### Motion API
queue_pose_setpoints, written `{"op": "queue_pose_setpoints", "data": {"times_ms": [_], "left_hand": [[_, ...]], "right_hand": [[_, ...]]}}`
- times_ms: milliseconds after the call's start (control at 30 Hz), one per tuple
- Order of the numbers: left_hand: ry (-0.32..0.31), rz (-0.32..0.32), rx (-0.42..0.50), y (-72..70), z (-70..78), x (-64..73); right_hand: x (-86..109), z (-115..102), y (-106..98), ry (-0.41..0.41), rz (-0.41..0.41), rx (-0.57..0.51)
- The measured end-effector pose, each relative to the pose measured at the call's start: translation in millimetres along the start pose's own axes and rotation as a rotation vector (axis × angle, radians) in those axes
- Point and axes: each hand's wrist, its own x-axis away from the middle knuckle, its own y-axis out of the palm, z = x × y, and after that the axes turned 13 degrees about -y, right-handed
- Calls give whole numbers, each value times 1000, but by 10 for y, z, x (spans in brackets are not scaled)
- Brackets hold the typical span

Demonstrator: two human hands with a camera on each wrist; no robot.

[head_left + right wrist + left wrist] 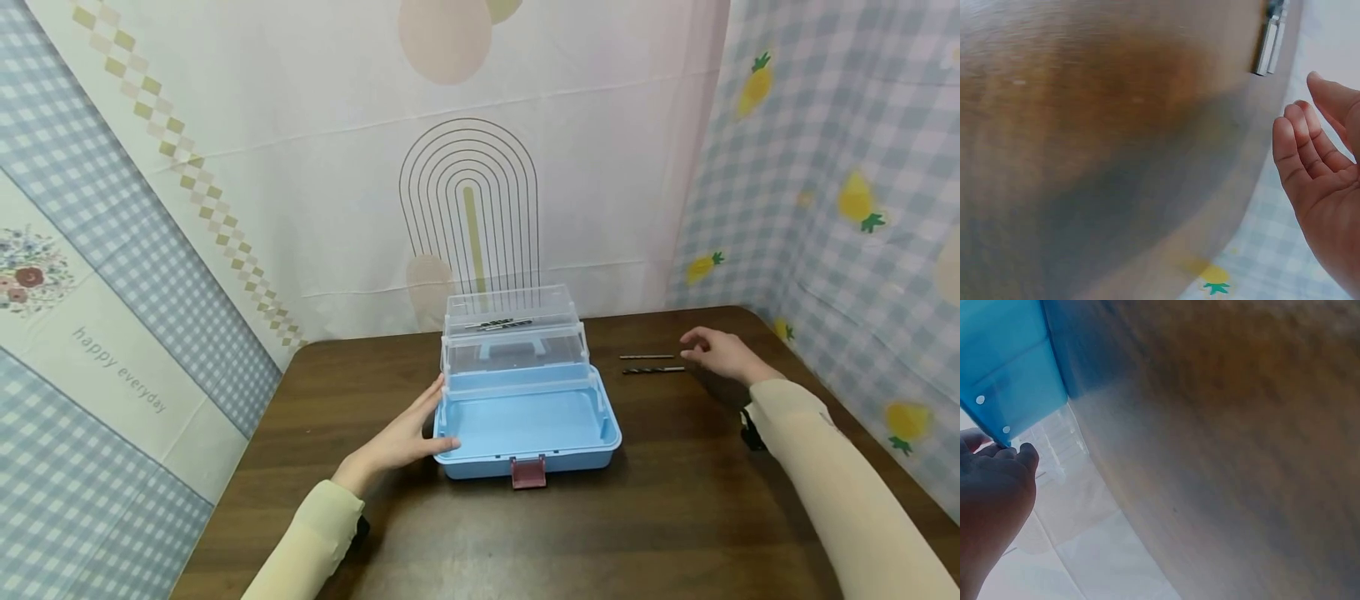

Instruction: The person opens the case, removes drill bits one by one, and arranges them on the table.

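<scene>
A light blue toolbox [528, 421] stands on the table with its clear tiered trays [517, 354] raised at the back. Along its left side lies my left hand [401, 437], the thumb over the front left rim and the fingers stretched back against the outer wall. Several drill bits [498, 323] rest in the top tray. To the right of the box, a thin drill bit [647, 357] and a thicker drill bit [652, 369] lie side by side. My right hand [720, 354] hovers just past their right ends, fingers loosely bent and holding nothing.
The dark wooden table [540, 542] reaches back to a patterned cloth wall [337, 208]. Checked cloth with pineapples [855, 200] hangs close along the right side. A dull red latch [528, 472] hangs down at the box's front.
</scene>
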Motion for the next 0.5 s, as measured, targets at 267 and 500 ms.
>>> {"op": "queue_pose_setpoints", "data": {"times_ms": [267, 500], "left_hand": [[4, -1, 6, 9, -13, 3], [6, -2, 7, 7, -4, 2]], "right_hand": [[-132, -148, -193, -16, 3, 16], [-331, -329, -336, -46, 27, 33]]}}
